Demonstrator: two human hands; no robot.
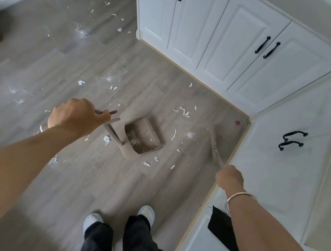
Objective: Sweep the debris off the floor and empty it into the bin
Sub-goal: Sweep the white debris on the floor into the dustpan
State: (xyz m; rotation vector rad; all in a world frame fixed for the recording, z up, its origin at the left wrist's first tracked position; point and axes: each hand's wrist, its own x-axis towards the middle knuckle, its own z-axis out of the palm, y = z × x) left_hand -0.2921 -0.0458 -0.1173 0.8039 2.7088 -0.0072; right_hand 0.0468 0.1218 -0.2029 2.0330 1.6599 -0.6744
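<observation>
Step in hand, as judged: debris [183, 112] is being gathered toward the dustpan [144, 135]; emptying is not yet begun. No bin is being shown in this view.

The dustpan is being stood on the floor [41, 61] in mid-frame, its open side apparently turned toward the broom [214, 141], presumably so that sweepings can be driven straight in. It is being steadied from above by the left hand [76, 117], whose fingers are being curled round the top of the long handle [114, 135]; that length is likely why no stooping is being needed. A small clump of shreds [134, 141] is already being held inside the pan.

The broom is being gripped by the right hand [230, 177], fingers wrapped round the shaft. Its head is being set down near the corner where the cabinets [214, 47] meet, beyond a white powder patch [193, 134], probably so that one stroke toward the pan takes in powder and nearby strips together.

White scraps and powder are being left widely scattered: close around the pan, and more well apart at upper left. Most of the task is being judged outstanding.
</observation>
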